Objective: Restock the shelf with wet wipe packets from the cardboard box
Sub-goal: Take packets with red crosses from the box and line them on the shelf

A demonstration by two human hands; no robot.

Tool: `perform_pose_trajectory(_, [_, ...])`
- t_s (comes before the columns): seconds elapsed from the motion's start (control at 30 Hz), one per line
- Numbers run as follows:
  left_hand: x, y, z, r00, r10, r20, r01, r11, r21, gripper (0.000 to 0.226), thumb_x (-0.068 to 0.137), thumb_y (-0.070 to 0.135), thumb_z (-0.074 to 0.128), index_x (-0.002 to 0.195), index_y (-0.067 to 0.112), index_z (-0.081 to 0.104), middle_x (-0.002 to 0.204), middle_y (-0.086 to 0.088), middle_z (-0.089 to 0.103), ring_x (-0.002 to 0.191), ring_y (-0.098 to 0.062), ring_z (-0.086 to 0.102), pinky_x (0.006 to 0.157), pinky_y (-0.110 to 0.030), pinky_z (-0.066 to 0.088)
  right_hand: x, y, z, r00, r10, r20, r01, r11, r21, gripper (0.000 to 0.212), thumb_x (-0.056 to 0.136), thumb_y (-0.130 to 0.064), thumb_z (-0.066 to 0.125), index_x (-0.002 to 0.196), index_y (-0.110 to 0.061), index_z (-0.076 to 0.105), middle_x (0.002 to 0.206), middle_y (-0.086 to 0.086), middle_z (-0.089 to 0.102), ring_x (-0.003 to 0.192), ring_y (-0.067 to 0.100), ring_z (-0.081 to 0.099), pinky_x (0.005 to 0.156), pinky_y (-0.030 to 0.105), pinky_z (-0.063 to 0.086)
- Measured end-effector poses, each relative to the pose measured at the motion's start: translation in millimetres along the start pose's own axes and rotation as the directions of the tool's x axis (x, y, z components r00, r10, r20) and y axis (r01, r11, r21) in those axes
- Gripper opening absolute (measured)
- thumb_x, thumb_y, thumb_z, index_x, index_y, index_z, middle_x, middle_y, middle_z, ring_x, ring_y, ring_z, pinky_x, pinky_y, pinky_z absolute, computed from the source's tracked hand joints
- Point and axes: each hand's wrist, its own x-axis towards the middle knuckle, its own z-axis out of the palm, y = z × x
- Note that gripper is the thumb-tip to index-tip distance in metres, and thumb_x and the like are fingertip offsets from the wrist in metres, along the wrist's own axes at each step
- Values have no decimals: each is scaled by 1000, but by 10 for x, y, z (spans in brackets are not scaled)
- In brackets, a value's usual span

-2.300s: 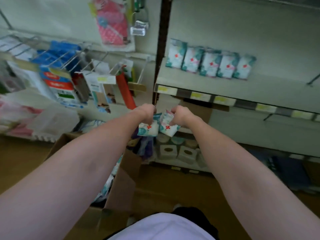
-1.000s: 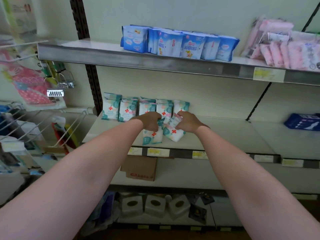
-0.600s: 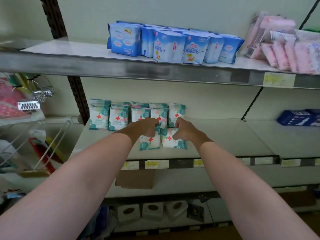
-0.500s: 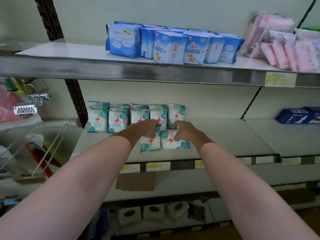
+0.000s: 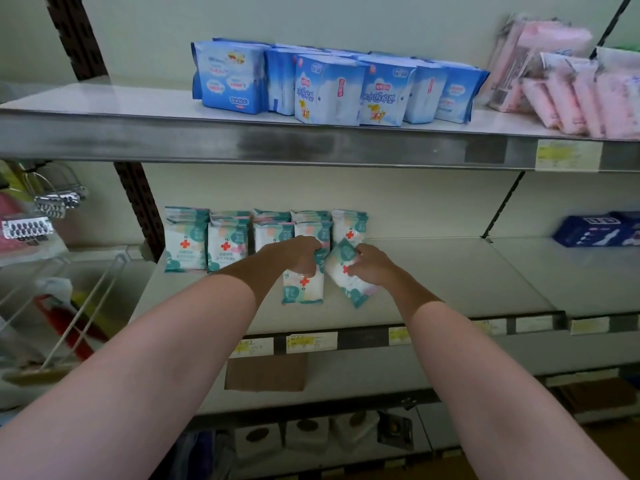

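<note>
Each teal-and-white wet wipe packet bears a red cross; its small print is unreadable. The left hand (image 5: 300,255) has its fingers closed over one packet (image 5: 303,285), standing on the grey shelf (image 5: 433,271). Just right, the right hand (image 5: 372,266) clasps a tilted packet (image 5: 348,276). Behind the fingertips stands the stocked row (image 5: 225,242). Above, blue packs (image 5: 330,90) carry Chinese writing
</note>
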Motion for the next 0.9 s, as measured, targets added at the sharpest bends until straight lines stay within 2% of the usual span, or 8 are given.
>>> perform_pose_trajectory(0.1, [66, 67, -5, 999, -28, 19, 29, 999, -25, 83, 82, 7, 62, 155, 16, 23, 152, -6, 35, 127, -24, 48, 97, -34, 48, 109, 69, -28, 993, 40, -110, -12, 970, 242, 33, 87, -17, 66, 118, -9, 58, 115, 10, 63, 99, 25, 60, 77, 30, 45])
perform_pose_trajectory(0.2, [152, 148, -41, 998, -52, 17, 53, 998, -35, 82, 83, 8, 62, 154, 15, 23, 154, -7, 33, 134, -26, 42, 99, -33, 45, 220, 139, -57, 985, 55, -162, 7, 932, 362, 28, 84, -13, 68, 111, -9, 59, 109, 9, 65, 97, 26, 61, 74, 29, 44])
perform_pose_trajectory(0.3, [268, 220, -76, 997, -82, 1, 82, 996, -19, 72, 83, 10, 63, 149, 11, 33, 148, -9, 42, 129, -27, 48, 95, -32, 45, 342, 197, -92, 983, 58, -172, 22, 904, 428, 27, 82, -5, 69, 106, -11, 58, 106, 8, 65, 93, 25, 61, 73, 29, 46])
perform_pose_trajectory(0.4, [372, 265, -116, 993, -113, -20, 113, 993, -26, 66, 84, 10, 62, 146, 9, 38, 144, -10, 46, 122, -25, 51, 94, -32, 46, 512, 272, -111, 990, 26, -139, 33, 911, 410, 35, 78, 0, 69, 111, -10, 62, 109, 11, 69, 101, 29, 65, 82, 35, 54])
perform_pose_trajectory(0.5, [460, 308, -134, 990, -142, -22, 141, 990, -29, 60, 84, 9, 63, 141, 5, 43, 136, -12, 51, 102, -20, 50, 89, -33, 47, 650, 323, -141, 992, -18, -127, 62, 935, 349, 43, 77, -3, 76, 118, -11, 63, 114, 9, 69, 107, 29, 65, 86, 34, 52])
perform_pose_trajectory(0.6, [531, 356, -141, 984, -175, -27, 174, 984, -42, 59, 85, 9, 64, 140, 4, 44, 130, -12, 52, 110, -24, 54, 90, -33, 48, 755, 351, -166, 991, -61, -120, 96, 945, 312, 44, 76, -8, 80, 117, -11, 64, 116, 9, 70, 108, 27, 65, 94, 35, 51])
perform_pose_trajectory(0.77, [604, 396, -152, 976, -211, -50, 208, 976, -60, 61, 85, 10, 66, 141, 8, 43, 137, -12, 51, 119, -28, 53, 96, -35, 49, 905, 371, -212, 992, -59, -108, 84, 965, 247, 44, 77, -13, 82, 116, -11, 62, 118, 8, 68, 106, 25, 64, 79, 25, 44])
perform_pose_trajectory(0.9, [619, 434, -133, 967, -247, -65, 240, 966, -95, 62, 84, 8, 67, 141, 8, 43, 134, -12, 53, 115, -27, 56, 92, -33, 51, 977, 347, -238, 993, -74, -95, 88, 983, 163, 43, 79, -13, 81, 117, -9, 62, 119, 10, 68, 108, 27, 64, 85, 29, 49])
